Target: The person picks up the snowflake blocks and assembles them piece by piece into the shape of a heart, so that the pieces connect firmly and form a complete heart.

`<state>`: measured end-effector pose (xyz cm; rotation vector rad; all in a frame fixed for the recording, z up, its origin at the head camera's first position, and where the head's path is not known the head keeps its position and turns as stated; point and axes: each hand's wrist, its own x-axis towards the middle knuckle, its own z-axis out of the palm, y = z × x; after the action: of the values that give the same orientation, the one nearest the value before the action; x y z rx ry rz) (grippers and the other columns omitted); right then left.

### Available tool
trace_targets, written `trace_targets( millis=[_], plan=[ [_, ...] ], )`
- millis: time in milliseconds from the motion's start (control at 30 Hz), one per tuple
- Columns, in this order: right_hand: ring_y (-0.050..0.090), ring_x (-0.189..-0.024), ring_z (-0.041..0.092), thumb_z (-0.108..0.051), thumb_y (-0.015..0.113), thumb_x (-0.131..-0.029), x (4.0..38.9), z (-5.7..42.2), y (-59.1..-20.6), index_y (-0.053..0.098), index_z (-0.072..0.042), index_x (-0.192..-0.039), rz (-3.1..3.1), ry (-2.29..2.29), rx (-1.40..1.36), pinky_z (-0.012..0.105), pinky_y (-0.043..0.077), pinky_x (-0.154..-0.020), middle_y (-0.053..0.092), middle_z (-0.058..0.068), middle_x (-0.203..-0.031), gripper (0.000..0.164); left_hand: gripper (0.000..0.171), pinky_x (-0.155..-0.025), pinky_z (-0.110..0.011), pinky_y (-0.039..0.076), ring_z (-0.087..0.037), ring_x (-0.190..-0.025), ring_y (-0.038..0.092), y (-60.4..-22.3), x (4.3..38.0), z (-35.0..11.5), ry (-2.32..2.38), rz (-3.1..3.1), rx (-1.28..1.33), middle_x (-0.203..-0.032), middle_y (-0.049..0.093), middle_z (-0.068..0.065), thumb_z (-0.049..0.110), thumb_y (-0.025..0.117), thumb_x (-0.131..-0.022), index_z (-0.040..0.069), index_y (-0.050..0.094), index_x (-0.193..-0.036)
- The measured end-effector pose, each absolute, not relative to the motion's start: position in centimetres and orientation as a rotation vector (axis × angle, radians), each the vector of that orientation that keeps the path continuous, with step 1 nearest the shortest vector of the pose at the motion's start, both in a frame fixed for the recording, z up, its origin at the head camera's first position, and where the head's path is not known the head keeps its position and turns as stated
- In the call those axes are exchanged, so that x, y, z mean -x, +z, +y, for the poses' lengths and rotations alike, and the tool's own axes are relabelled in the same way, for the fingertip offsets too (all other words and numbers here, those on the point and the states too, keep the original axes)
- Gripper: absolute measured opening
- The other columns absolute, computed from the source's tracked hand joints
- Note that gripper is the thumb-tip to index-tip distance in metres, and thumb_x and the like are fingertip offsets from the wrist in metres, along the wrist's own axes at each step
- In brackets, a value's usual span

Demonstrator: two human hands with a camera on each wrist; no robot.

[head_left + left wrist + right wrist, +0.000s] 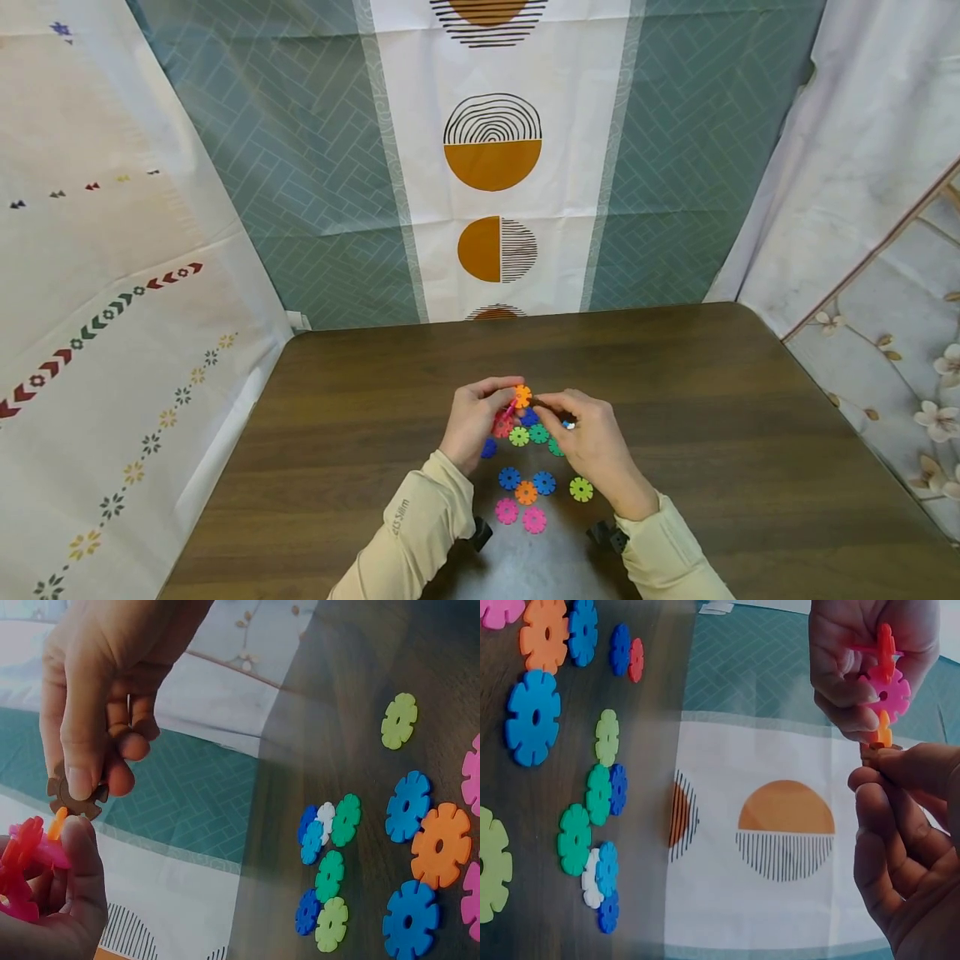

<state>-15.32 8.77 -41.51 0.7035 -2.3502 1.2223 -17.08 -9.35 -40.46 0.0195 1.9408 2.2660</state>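
Above the table, my left hand point(468, 421) grips a small joined cluster of notched plastic flower discs. A pink disc point(891, 696), a red disc point(886, 656) and an orange disc point(522, 396) make up the visible part of it. Between thumb and fingers, my right hand point(592, 433) pinches a brown disc point(81, 805). Its edge meets the orange disc at the left fingertips; whether the notches are interlocked I cannot tell. In the right wrist view the right fingers hide most of the brown disc.
Loose discs lie on the dark wooden table point(360, 417) beneath and in front of the hands: blue discs point(509, 478), an orange one point(527, 493), pink ones point(535, 521), a lime one point(581, 489) and green ones point(574, 840). A patterned cloth point(322, 167) hangs behind the table.
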Motion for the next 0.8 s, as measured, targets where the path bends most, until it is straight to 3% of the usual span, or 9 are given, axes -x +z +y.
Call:
trace_targets(
  millis=[333, 667, 800],
  plan=[
    [0.06, -0.07, 0.003, -0.008, 0.077, -0.082, 15.34, 8.72, -41.21, 0.075, -0.008, -0.101, -2.338, 1.119, -0.748, 0.018, 0.055, -0.063, 0.067, -0.004, -0.086, 0.019, 0.022, -0.062, -0.026, 0.057, -0.017, -0.062, 0.065, -40.39, 17.02, -8.87, 2.254, 2.036, -0.12, -0.091, 0.063, -0.014, 0.006, 0.058, -0.096, -0.001, 0.069, -0.113],
    [0.053, -0.068, 0.003, -0.011, 0.078, -0.082, 15.61, 8.81, -41.66, 0.073, -0.015, -0.102, -2.372, 1.129, -0.621, 0.022, 0.053, -0.06, 0.063, -0.01, -0.086, 0.021, 0.028, -0.065, -0.025, 0.056, -0.018, -0.072, 0.068, -40.28, 17.05, -9.21, 2.229, 1.974, -0.09, -0.094, 0.068, -0.015, 0.018, 0.06, -0.097, 0.006, 0.068, -0.121],
    [0.053, -0.069, 0.003, -0.008, 0.079, -0.08, 15.75, 8.95, -41.89, 0.073, -0.016, -0.102, -2.363, 1.142, -0.605, 0.023, 0.054, -0.061, 0.064, -0.012, -0.088, 0.023, 0.029, -0.067, -0.026, 0.056, -0.028, -0.079, 0.068, -40.38, 17.16, -9.28, 2.255, 1.922, -0.084, -0.098, 0.068, -0.014, 0.02, 0.06, -0.097, 0.005, 0.067, -0.121]
  ],
)
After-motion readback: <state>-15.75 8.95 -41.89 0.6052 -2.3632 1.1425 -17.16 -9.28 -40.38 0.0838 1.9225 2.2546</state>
